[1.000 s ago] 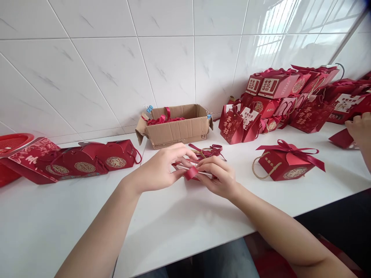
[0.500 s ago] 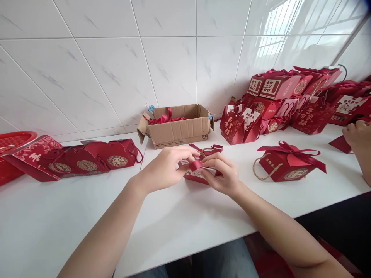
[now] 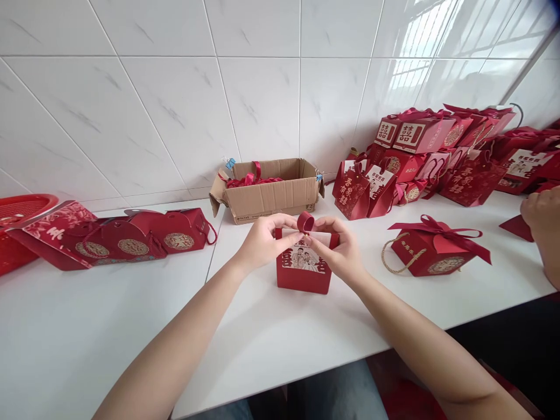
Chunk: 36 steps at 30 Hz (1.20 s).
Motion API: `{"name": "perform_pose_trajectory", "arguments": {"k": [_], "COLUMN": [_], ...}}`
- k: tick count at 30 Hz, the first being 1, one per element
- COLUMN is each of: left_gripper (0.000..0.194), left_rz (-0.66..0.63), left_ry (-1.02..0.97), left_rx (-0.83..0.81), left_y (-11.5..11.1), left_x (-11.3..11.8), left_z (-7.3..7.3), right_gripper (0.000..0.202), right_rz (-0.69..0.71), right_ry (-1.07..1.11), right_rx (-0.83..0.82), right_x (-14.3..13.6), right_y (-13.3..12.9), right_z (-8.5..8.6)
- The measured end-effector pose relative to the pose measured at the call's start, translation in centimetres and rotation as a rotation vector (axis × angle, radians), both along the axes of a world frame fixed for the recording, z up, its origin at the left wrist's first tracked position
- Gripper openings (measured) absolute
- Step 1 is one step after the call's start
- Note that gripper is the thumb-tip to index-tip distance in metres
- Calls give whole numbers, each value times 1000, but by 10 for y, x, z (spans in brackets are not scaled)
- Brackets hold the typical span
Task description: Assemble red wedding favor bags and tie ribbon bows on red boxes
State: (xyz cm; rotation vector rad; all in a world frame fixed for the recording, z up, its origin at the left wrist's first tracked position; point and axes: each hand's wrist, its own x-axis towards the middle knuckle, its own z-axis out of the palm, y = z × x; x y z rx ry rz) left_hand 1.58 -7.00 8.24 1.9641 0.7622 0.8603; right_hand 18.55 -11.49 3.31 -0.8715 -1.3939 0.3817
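Note:
In front of me a small red gift box [image 3: 303, 280] with a white printed panel of a couple stands upright on the white table. A loop of dark red ribbon [image 3: 305, 222] rises from its top edge. My left hand [image 3: 271, 240] pinches the top of the box at the ribbon's base from the left side. From the right, my right hand [image 3: 339, 248] grips the same top edge, its thumb close to the left thumb. The fingers behind the box are hidden.
A cardboard carton [image 3: 273, 201] with red ribbons stands at the wall. Red boxes [image 3: 135, 239] line the left beside a red basket [image 3: 26, 204]. A bow-tied box [image 3: 440, 248] sits at right, before stacked boxes [image 3: 424, 137]. Another person's hand [image 3: 542, 219] is at the right edge.
The gift box now stands upright with its printed front facing me; before, it was tilted and mostly covered by my hands. The ribbon loop now stands above the top edge.

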Motion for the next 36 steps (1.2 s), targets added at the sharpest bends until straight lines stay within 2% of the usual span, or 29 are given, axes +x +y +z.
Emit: {"name": "perform_pose_trajectory", "arguments": {"k": [6,12,14,18,21,24,29,33,36], "left_gripper": [11,6,10,37,34,21,11,6,4], "left_rz": [17,64,-19,-251,-315,-200,105,195,202], "left_ry": [-25,18,60,130,89,33,-114,-242,-287], "left_rx": [157,253,192,16,12,66,221,353,408], "left_y": [-2,-9,-9,-10,-15,-22,-29,-32,-34], "left_x": [3,3,-2,-17,-21,-17,-6,4,9], "left_z": [-2,2,8,27,39,40,29,19,13], "right_gripper": [22,21,24,34,33,31,27,27,29], "right_rz": [-41,15,107,310,374,364,260,239,228], "right_ry": [25,25,43,62,52,50,44,74,69], "right_rx": [38,2,-46,-103,-94,-70,-61,-59,-75], "right_x": [-2,-1,1,2,0,-4,-11,-12,-11], "right_y": [1,0,0,-4,-9,-13,-16,-16,-16], "right_z": [-2,-3,-2,0,1,2,3,5,5]}}
